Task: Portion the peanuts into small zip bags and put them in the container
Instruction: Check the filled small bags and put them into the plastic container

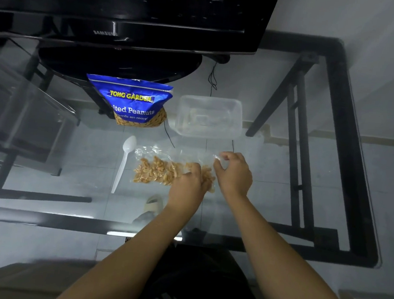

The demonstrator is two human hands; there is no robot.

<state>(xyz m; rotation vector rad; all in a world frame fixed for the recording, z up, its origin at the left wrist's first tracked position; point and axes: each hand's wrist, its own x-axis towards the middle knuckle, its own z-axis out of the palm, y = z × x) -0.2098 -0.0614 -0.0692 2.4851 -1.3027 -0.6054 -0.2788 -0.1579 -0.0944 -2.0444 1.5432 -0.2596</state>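
Clear plastic, crinkled and lying flat on the glass surface (pixel 272 179), makes up the zip bag (pixel 166 156), already loaded with peanuts (pixel 156 172). The right hand (pixel 234 174) has its grip pinched together on the bag's right end, apparently at the zip edge. The left hand (pixel 188 186), just left of that grip, lies over the peanuts with fingers bent; whether it presses or holds the plastic I cannot tell.

By my reading this bag is filled and at the sealing stage. Just beyond the right grip sits the container (pixel 209 117), clear, with something pale inside that may be earlier bags, too faint to be sure. This bag has yet to go in. Beyond the left grip stands the pouch (pixel 130 100), its top open, so more portions likely remain. A white spoon (pixel 124 159) lies left of the bag, untouched.

The pouch reads "TONG GARDEN" and "lted Peanuts", the first letters hidden, with small script below. Behind it, a black screen (pixel 122 7) shows "SAMSUNG", mirrored.
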